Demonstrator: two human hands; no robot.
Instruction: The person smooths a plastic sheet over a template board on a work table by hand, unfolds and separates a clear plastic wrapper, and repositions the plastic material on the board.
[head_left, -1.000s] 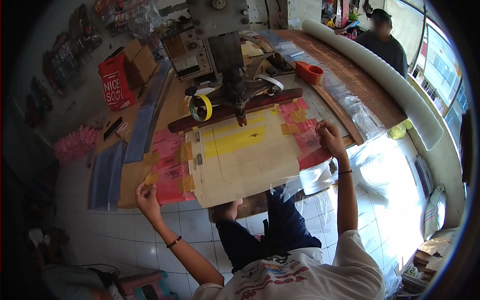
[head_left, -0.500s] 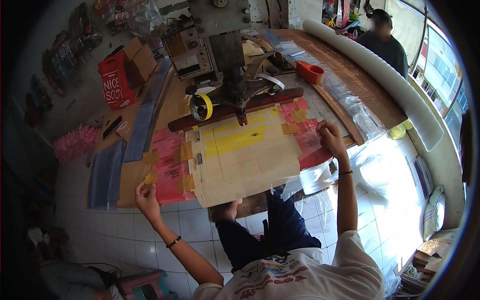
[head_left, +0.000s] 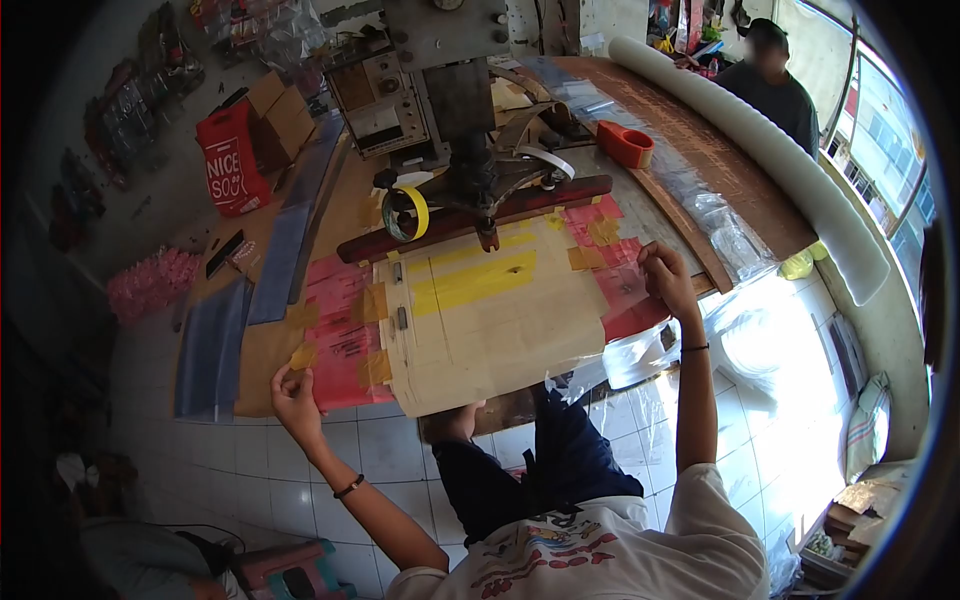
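Observation:
A beige sheet [head_left: 490,340] with yellow strips and red side pieces lies under the dark bar [head_left: 530,201] of a machine. My left hand [head_left: 297,402] is closed on the near left corner of the left red piece [head_left: 345,335], beside brown tape. At the right, my right hand [head_left: 668,275] pinches the outer edge of the right red piece [head_left: 618,275]. Both hands are at the sheet's outer sides, wide apart. Clear plastic [head_left: 580,380] hangs by the sheet's near right corner.
A yellow tape roll [head_left: 420,214] hangs on the machine. Behind stand a red bag [head_left: 232,160], a meter box [head_left: 378,105] and a red tape dispenser [head_left: 626,145]. A white roll [head_left: 760,150] runs along the right, with a person [head_left: 770,90] beyond it.
The right end of the sheet, my right hand and the machine appear slightly further right in the view. My left hand stays at its corner, and both grips look the same.

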